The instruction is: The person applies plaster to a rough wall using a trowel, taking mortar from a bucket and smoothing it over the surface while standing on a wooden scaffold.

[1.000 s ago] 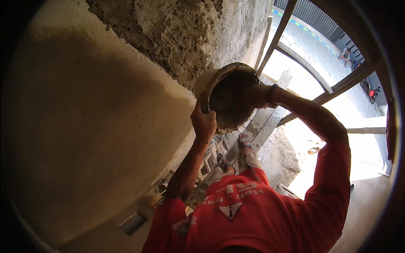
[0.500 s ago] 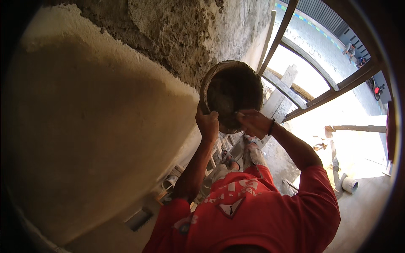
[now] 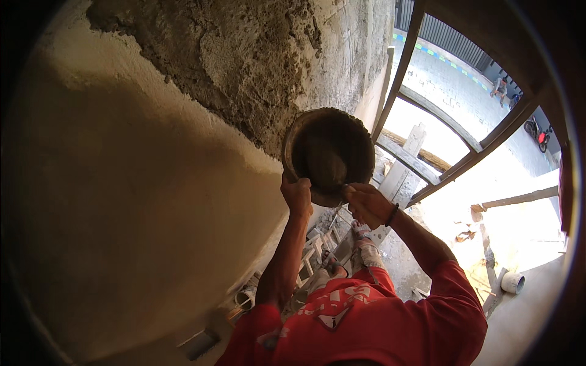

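Observation:
A dark, mortar-caked bucket [image 3: 302, 140] is held up in front of me, its mouth facing me. My left hand [image 3: 296, 195] grips its lower left rim, thumb over the edge. At the lower right rim, my right hand [image 3: 369, 201] is closed on what looks like a trowel, whose rounded blade [image 3: 329, 165] sits inside the bucket. Just beyond the bucket is a rough wall patch [image 3: 244, 61] of mortar, bordered by smoother plaster [image 3: 134, 195].
My feet [image 3: 361, 227] stand on narrow planks [image 3: 400, 183] above cluttered ground. At the right are a curved frame [image 3: 442, 122], a wooden pole [image 3: 519, 196] and a pale cylinder [image 3: 511, 282]. A person [image 3: 499, 90] and a motorbike [image 3: 539, 135] are outside.
My right hand has drawn back from deep inside the bucket to its lower right edge. The bucket's mouth turned more toward me, then moved slightly lower in view.

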Motion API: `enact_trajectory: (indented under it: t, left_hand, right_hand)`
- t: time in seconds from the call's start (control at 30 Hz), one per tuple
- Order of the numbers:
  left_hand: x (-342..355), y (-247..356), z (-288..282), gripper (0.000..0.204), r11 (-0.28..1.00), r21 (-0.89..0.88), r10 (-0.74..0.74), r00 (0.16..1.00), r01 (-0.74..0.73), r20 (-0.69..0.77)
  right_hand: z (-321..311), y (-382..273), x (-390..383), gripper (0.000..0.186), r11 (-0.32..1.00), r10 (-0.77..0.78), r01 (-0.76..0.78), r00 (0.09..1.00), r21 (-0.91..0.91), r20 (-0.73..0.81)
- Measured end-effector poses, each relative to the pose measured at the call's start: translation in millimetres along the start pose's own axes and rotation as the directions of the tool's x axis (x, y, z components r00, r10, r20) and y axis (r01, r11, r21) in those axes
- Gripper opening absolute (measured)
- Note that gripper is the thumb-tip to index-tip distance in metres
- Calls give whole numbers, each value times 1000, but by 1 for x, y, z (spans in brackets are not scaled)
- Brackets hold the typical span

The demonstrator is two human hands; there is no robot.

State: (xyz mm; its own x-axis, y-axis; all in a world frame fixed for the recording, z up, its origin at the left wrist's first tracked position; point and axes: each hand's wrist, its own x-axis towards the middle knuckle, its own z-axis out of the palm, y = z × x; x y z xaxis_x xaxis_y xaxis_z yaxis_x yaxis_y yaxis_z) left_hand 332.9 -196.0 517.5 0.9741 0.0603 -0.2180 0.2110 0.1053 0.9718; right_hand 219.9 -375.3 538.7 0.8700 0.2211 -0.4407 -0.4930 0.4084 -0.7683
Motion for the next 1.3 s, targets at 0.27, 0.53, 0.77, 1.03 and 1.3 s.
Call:
enact_trajectory:
  t: [0.27,0.53,0.77,1.03,1.3]
  left_hand:
    - [34,-33,-6,56,994,41,109,985,-104,-132]
    - [7,-22,-28,60,998,3,-67,984,68,-166]
    - [-25,-35,-66,58,980,23,-186,953,197,-238]
    - [-52,-43,-86,56,980,22,-171,888,200,-428]
    - [-38,-57,-73,65,971,-54,-234,866,234,-442]
  right_hand:
    - [20,-41,-21,25,959,-107,112,994,261,-30]
    - [-2,-129,-7,32,789,-426,554,805,267,-412]
    - [-42,-231,37,18,445,-796,873,283,-201,-536]
    - [-53,-326,173,41,520,-698,613,-96,-595,-710]
    - [73,-380,236,36,190,-970,557,-22,-808,-243]
